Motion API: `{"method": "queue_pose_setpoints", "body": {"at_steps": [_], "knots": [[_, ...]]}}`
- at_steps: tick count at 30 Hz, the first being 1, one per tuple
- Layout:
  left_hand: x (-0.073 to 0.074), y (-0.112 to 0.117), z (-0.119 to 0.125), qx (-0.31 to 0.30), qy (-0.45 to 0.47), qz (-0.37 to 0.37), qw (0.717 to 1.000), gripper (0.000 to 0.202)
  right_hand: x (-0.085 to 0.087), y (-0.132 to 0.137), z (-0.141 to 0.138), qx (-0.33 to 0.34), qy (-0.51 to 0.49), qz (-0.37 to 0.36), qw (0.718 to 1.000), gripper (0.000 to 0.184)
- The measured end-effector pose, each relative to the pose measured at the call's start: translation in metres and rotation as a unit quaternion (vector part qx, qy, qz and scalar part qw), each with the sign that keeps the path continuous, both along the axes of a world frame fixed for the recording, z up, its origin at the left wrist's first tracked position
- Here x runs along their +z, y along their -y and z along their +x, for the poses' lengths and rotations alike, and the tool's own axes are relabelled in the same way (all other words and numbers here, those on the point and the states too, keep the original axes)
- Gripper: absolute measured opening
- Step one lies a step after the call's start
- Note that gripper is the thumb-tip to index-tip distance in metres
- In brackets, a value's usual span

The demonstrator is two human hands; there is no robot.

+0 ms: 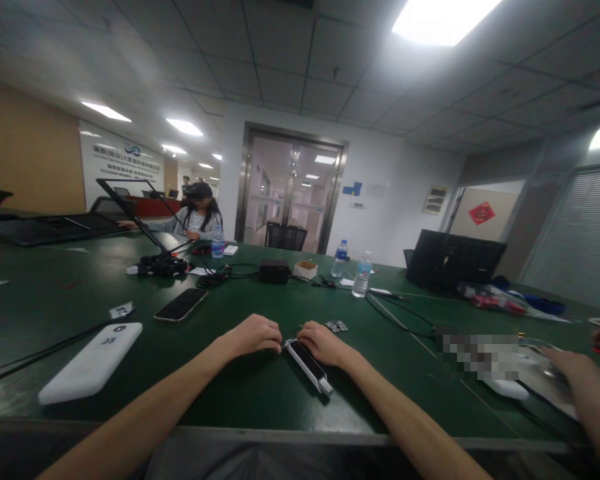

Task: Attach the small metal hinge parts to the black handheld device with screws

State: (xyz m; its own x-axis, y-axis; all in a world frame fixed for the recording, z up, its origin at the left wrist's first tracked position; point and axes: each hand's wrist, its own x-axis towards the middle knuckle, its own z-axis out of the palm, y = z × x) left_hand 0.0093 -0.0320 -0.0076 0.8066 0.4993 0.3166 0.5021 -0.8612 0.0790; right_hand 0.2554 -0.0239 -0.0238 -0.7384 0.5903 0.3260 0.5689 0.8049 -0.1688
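A long, narrow device [307,365] with a black face and white edges lies slanted on the green table, its white end toward me. My right hand [323,342] has its fingers closed over the far part of this device. Just left of its far end, my left hand [257,335] is closed, thumb and fingers pinched together near a small bit at the tip. What the left fingers hold, if anything, is too small to make out. Several small grey pieces [337,326] lie just beyond my right hand.
Left are a white power bank [93,360] and a black phone [181,305]. Farther back stand a black box [274,271], a small open carton [305,269], water bottles [363,275] and cables. A monitor [455,260] and another person's hand [575,367] are right; someone sits across the table.
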Motion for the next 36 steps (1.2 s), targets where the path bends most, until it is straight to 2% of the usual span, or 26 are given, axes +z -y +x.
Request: {"method": "queue_pose_setpoints", "body": {"at_steps": [6,11,16,19,28,36], "knots": [[-0.0030,0.0003,0.0020,-0.009,-0.055,0.089,0.994,0.021,0.0024,0.0008,-0.0009,-0.013,-0.007,0.006,1.000,0.025],[-0.0023,0.0036,0.0058,-0.025,-0.045,0.135,0.989,0.019,0.0039,0.0014,-0.0006,-0.014,-0.007,0.005,1.000,0.024],[-0.0053,0.0032,0.0072,-0.046,-0.069,0.236,0.968,0.022,0.0010,-0.0021,0.0000,-0.013,-0.002,0.009,1.000,0.025],[-0.0059,0.0036,0.0079,-0.046,-0.086,0.272,0.957,0.021,-0.0009,-0.0042,0.0004,-0.013,-0.005,0.011,1.000,0.025],[-0.0040,0.0062,0.0097,-0.023,-0.098,0.269,0.958,0.018,0.0009,-0.0030,0.0015,-0.025,-0.009,-0.005,1.000,0.026],[-0.0013,0.0082,0.0092,0.034,-0.108,0.187,0.976,0.024,0.0020,-0.0023,0.0013,-0.044,0.002,-0.015,0.999,0.027]]}}
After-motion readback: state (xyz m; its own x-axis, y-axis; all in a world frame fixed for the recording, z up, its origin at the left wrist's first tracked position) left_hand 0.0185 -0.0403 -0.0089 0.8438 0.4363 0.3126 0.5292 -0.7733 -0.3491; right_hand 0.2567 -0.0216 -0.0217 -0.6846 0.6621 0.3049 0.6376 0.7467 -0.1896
